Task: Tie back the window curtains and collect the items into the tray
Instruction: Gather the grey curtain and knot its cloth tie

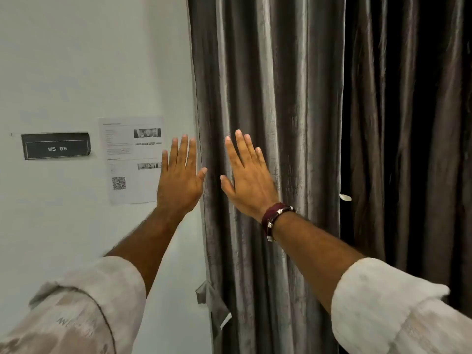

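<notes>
A grey pleated curtain (275,98) hangs closed from the top of the view to the bottom. A second, darker curtain panel (408,123) hangs to its right. My left hand (180,180) is raised flat with straight fingers at the curtain's left edge, in front of the wall. My right hand (249,180) is raised flat with fingers spread in front of the grey curtain; a dark red bracelet sits on its wrist. Neither hand holds anything. A grey fabric tie-back strip (212,302) hangs at the curtain's left edge, low down. No tray is in view.
A white wall (76,60) fills the left side. On it are a dark sign reading "WS 05" (56,146) and a printed sheet with a QR code (132,159). A small white tag (345,198) sticks out at the seam between the curtains.
</notes>
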